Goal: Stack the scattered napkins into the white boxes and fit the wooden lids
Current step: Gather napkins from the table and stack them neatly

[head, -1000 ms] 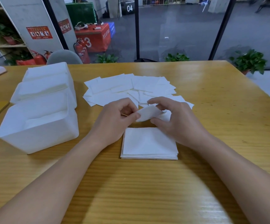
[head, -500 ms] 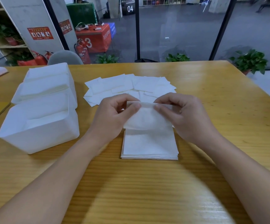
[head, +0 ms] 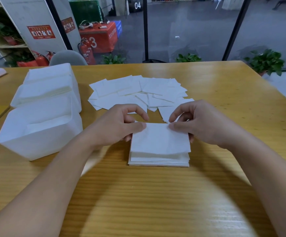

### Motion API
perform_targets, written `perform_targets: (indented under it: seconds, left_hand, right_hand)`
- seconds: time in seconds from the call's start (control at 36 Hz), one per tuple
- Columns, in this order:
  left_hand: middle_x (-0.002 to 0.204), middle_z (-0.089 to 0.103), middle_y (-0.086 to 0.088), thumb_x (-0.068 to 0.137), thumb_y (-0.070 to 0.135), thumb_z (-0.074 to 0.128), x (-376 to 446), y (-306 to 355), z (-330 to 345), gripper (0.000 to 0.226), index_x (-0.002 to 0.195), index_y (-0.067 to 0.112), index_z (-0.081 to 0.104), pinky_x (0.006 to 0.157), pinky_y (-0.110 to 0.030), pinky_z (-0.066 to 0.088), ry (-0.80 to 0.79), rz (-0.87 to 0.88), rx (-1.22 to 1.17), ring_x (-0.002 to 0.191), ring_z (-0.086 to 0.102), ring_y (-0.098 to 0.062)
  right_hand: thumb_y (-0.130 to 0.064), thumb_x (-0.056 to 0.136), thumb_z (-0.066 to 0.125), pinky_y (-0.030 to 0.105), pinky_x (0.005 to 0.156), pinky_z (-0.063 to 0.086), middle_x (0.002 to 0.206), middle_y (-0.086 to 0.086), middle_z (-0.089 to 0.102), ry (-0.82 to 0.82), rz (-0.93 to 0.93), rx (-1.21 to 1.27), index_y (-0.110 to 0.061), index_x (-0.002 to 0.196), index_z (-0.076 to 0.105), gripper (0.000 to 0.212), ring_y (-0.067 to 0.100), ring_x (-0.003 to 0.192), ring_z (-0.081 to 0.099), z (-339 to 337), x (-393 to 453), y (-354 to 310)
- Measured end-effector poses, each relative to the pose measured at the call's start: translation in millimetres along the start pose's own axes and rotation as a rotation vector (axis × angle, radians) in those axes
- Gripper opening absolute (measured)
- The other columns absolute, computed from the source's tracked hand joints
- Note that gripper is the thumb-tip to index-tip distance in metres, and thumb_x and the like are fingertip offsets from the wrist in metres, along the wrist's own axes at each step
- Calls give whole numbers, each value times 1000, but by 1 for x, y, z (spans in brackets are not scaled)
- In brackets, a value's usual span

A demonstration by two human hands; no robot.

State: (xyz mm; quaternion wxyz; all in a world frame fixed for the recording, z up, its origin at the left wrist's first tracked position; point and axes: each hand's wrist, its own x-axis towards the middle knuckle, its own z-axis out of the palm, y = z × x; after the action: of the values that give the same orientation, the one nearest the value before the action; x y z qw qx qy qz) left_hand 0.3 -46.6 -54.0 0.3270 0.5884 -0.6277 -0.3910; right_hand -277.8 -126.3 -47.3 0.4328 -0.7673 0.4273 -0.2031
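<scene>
Head-worn view looks forward and down, close over the table (head: 224, 103).

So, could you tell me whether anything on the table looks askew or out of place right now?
Only the expected mess: the loose napkins lie fanned and overlapping behind the neat stack. The napkin pinched by the left hand and right hand sits slightly skewed over it. Nothing looks torn or spilled.

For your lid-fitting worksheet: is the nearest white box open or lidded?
Open. The nearest white box has no lid; its rim is bare and white napkins show inside.
</scene>
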Motion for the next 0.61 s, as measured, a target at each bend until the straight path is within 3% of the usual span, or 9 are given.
perform_targets:
  seconds: [0.14, 0.28, 0.39, 0.47, 0.56, 0.61]
  left_hand:
    - [65, 63, -8, 101, 27, 77, -1, -2, 0, 20, 117, 36, 71, 70, -35, 40, -103, -37, 80, 61, 53, -22]
    - [73, 76, -4, 99, 35, 79, -2, -2, -2, 29, 124, 42, 66, 74, -36, 46, -149, -64, 163, 62, 56, -16]
    - [64, 64, 1, 95, 38, 82, -2, -4, -3, 32, 123, 42, 67, 72, -34, 47, -123, -43, 218, 62, 55, -12]
    - [60, 52, 2, 96, 36, 82, 0, -5, -4, 21, 114, 37, 71, 65, -23, 40, -16, 20, 216, 58, 45, -13]
    - [61, 55, 3, 99, 35, 79, 2, -7, 1, 12, 109, 34, 74, 65, -22, 43, 33, 77, 203, 59, 47, -12]
    - [63, 61, 3, 100, 36, 77, 3, -8, 6, 8, 108, 33, 75, 67, -26, 45, 21, 94, 220, 60, 50, -9]
  right_hand:
    - [-33, 90, 87, 35, 58, 51, 73, 3, 75, -101, 57, -117, -22, 96, 74, 17, 21, 58, 67, 4, 0, 4]
    - [-38, 84, 91, 33, 60, 45, 71, -3, 70, -102, 40, -202, -25, 93, 74, 23, 12, 58, 59, 1, 3, 10]
    - [-49, 83, 90, 23, 59, 46, 79, -13, 70, 7, -17, -241, -30, 89, 79, 22, 4, 63, 57, -1, 4, 15]
    - [-50, 94, 78, 27, 73, 51, 108, -21, 70, 67, -121, -349, -41, 101, 80, 11, 2, 87, 62, -1, 7, 19]
    - [-43, 103, 67, 18, 89, 39, 145, -30, 57, -18, -209, -517, -41, 122, 78, 22, -8, 117, 46, 5, 9, 22]
    - [-40, 106, 63, 24, 99, 38, 155, -26, 52, -44, -210, -568, -35, 133, 74, 30, 3, 135, 38, 8, 9, 22]
